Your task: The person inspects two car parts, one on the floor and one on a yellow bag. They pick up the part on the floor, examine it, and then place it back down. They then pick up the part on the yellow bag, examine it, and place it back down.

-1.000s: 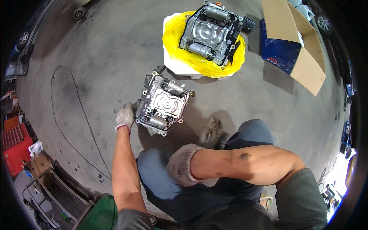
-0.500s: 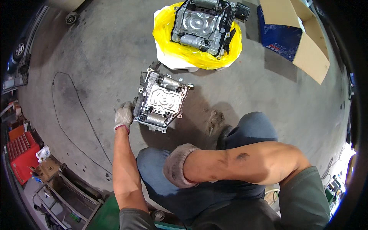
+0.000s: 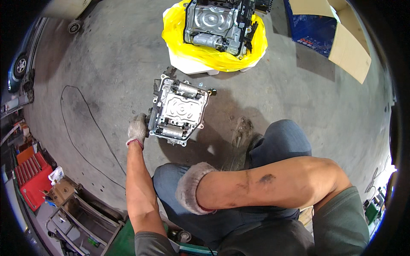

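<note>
A silver and black transmission control unit with two metal cylinders and a stamped plate is in the middle, above the floor. My left hand, in a knitted glove with a red cuff edge, grips the black part on its left side; the fingertips are partly hidden. My right hand, in a grey, dirty glove, is near my left knee with its fingers out of sight. A second, similar control unit rests farther off on a yellow plastic bag over a white support.
An open cardboard box with blue sides stands at the far right. On the left a thin black cable curves over the concrete floor. At lower left are a red case and a metal-framed cart.
The view has shifted slightly, moving the far unit and yellow bag up and left in the picture. My left hand keeps its grip. My right glove sits slightly farther left.
</note>
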`<state>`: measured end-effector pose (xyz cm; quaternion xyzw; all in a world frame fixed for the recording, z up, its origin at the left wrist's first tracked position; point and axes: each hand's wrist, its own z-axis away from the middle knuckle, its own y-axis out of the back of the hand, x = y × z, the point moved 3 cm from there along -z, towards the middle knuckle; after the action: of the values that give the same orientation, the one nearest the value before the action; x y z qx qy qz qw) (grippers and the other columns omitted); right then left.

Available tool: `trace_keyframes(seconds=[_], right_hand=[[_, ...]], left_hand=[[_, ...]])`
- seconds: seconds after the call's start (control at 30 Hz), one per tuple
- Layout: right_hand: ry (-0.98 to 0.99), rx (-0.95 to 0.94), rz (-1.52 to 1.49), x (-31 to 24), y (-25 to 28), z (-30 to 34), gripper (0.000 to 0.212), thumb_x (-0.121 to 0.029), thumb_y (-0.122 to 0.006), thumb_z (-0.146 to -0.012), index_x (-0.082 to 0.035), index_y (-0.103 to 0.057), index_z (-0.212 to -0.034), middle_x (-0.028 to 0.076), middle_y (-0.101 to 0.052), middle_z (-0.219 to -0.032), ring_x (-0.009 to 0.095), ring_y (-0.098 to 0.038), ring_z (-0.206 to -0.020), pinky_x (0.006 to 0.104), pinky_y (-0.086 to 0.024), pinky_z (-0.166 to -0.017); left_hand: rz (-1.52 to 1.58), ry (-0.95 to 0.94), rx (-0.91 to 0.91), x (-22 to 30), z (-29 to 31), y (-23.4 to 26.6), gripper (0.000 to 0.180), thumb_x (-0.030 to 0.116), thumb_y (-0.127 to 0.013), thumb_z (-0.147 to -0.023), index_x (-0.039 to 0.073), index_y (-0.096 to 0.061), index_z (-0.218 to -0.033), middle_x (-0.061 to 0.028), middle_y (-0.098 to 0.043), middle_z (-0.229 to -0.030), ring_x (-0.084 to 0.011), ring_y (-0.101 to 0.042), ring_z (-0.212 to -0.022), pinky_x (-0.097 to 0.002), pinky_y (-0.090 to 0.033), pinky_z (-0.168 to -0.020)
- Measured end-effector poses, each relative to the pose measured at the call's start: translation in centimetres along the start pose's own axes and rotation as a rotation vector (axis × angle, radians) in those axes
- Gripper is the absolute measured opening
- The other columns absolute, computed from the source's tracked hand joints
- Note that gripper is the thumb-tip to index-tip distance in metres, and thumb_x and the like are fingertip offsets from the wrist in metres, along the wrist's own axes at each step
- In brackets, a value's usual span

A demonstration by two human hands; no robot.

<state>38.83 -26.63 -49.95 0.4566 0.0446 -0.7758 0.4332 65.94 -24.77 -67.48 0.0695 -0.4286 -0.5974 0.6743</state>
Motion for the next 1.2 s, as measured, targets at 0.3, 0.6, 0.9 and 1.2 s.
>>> trace_keyframes(seconds=[0.3, 0.6, 0.9, 1.2], right_hand=[[0.01, 0.006, 0.018, 0.1, -0.3, -0.3, 0.027, -0.019, -0.061, -0.09, -0.011, -0.077, -0.111, 0.009, -0.075, -0.104, 0.024, -0.073, -0.089, 0.0412, -0.058, -0.07], [0.071, -0.006, 0.053, 0.1, 0.2, 0.0, 0.027, -0.017, -0.061, -0.089, -0.009, -0.077, -0.109, 0.01, -0.075, -0.105, 0.024, -0.073, -0.09, 0.0413, -0.058, -0.072], [0.055, -0.027, 0.073, 0.7, 1.4, 1.5, 0.027, -0.017, -0.06, -0.089, -0.008, -0.077, -0.108, 0.009, -0.075, -0.106, 0.023, -0.071, -0.091, 0.0398, -0.057, -0.073], [0.067, -0.003, 0.135, 1.9, -1.3, -2.5, 0.027, -0.021, -0.064, -0.087, -0.012, -0.076, -0.11, 0.008, -0.074, -0.111, 0.022, -0.071, -0.096, 0.0376, -0.056, -0.075]], left_hand=[[-0.07, 0.001, 0.03, -0.5, -0.4, 0.2, 0.043, 0.037, -0.051, -0.093, 0.001, -0.067, -0.111, -0.0138, -0.07, -0.081, -0.0216, -0.063, -0.057, -0.0376, -0.048, -0.051], [-0.067, 0.016, 0.06, -1.2, -1.2, 0.3, 0.042, 0.039, -0.052, -0.092, 0.003, -0.069, -0.105, -0.016, -0.066, -0.073, -0.0262, -0.063, -0.055, -0.0397, -0.048, -0.052], [-0.479, -0.363, 0.02, -0.9, -1.9, -0.8, 0.023, 0.021, -0.049, -0.094, 0.008, -0.066, -0.104, -0.0235, -0.067, -0.108, -0.0406, -0.068, -0.086, -0.0489, -0.054, -0.071], [-0.655, -0.413, 0.057, -2.4, -2.9, -1.0, 0.026, 0.017, -0.051, -0.092, 0.008, -0.066, -0.111, -0.0224, -0.066, -0.112, -0.0388, -0.067, -0.088, -0.0481, -0.054, -0.073]])
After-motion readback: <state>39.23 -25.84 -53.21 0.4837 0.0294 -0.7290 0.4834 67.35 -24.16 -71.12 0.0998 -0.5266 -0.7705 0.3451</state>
